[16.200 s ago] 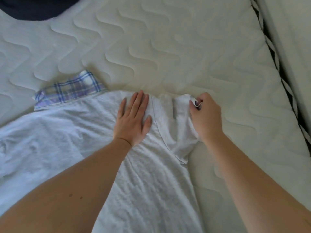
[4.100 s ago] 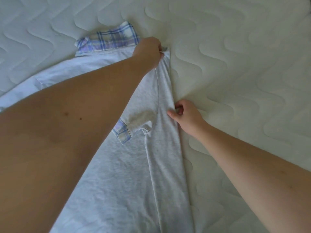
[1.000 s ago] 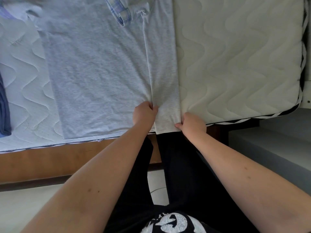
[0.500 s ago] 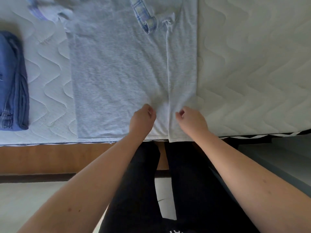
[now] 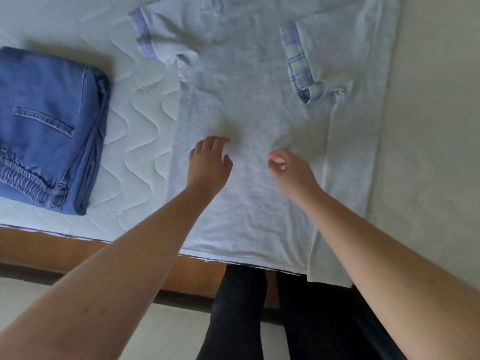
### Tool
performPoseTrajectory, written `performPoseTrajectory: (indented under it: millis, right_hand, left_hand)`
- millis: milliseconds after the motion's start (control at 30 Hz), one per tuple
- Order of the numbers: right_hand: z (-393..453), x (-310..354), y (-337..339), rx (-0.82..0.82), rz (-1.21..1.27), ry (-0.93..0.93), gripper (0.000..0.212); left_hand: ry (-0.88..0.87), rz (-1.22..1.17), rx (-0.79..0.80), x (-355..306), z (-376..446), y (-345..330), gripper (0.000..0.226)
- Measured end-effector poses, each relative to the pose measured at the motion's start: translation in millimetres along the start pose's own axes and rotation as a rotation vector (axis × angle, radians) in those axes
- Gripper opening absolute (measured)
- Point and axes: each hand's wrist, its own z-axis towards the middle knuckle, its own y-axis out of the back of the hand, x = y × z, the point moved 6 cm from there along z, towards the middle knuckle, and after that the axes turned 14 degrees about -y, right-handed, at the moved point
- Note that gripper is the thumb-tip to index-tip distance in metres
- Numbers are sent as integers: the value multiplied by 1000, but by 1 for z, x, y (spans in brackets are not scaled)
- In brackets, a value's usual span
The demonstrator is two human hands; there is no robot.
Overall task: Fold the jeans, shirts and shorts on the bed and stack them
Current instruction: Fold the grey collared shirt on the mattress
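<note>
Both hands have let go of the hem they pinched half a second ago and moved up over the middle of the shirt [image 5: 249,120], and more of the bed now shows to the left. The left hand [image 5: 209,162] reaches forward with the forearm slanting up from the lower left; its fingers are loosely spread and slightly curled, tips at or just above the grey cloth, holding nothing. Whether it touches the cloth cannot be told. The right hand [image 5: 291,166] hangs beside it, apart from it, palm turned partly up, fingers loosely bent inward with the thumb near them, also holding nothing. The shirt lies flat on the mattress [image 5: 135,131], its hem at the near edge, with its right side folded inward in a long strip and the right sleeve's plaid cuff [image 5: 301,66] laid over the body. The left sleeve [image 5: 161,35] is still spread out at upper left, rumpled. To the left, well apart from the shirt, folded jeans [image 5: 49,126] rest on the mattress near the edge.
</note>
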Motion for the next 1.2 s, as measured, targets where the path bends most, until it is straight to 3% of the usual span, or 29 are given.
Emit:
performPoseTrajectory:
  millis: [300, 733, 867, 967, 1133, 1200]
  right_hand:
    - [59, 60, -26, 71, 216, -30, 35]
    - [164, 178, -22, 185, 626, -97, 18]
    - [194, 199, -6, 109, 474, -49, 31]
    - [205, 212, 6, 20, 268, 90, 38]
    - [209, 235, 22, -275, -212, 477, 47]
    - [214, 237, 24, -411, -428, 531, 51]
  left_hand:
    - [-92, 120, -46, 46, 77, 14, 53]
    - [-107, 213, -31, 67, 106, -12, 60]
    - [-110, 211, -27, 66, 107, -13, 60]
    - [-103, 221, -8, 67, 108, -15, 61]
    - [-105, 245, -1, 69, 109, -19, 62]
    - [-112, 256, -9, 70, 110, -21, 62]
